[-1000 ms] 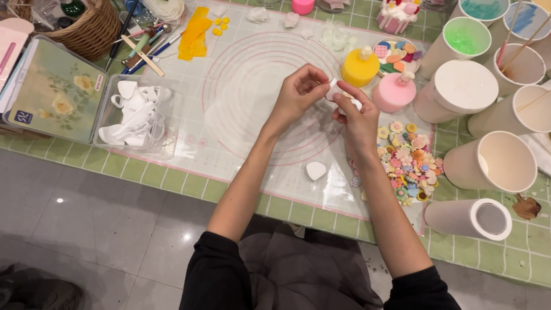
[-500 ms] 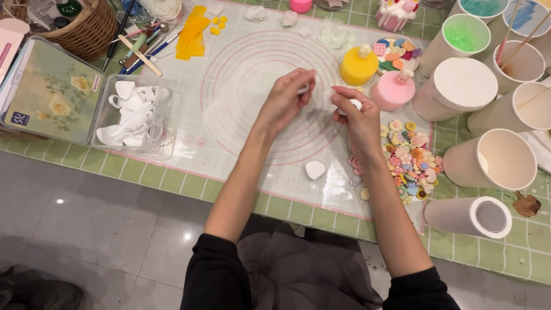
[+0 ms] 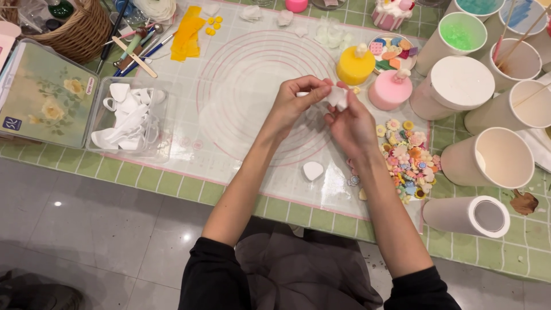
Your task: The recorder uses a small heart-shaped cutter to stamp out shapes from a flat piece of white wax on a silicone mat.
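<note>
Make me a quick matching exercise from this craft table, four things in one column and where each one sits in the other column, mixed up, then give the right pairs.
Things
1. small white piece
2. white heart shape
3. clear box of white shapes
4. wicker basket

Places
A. far left corner of the table
B. lying on the mat, near the table's front edge
C. pinched between the left hand and the right hand
D. left of the mat's ringed circles, beside a flower-printed lid

Pairs: 1-C, 2-B, 3-D, 4-A
</note>
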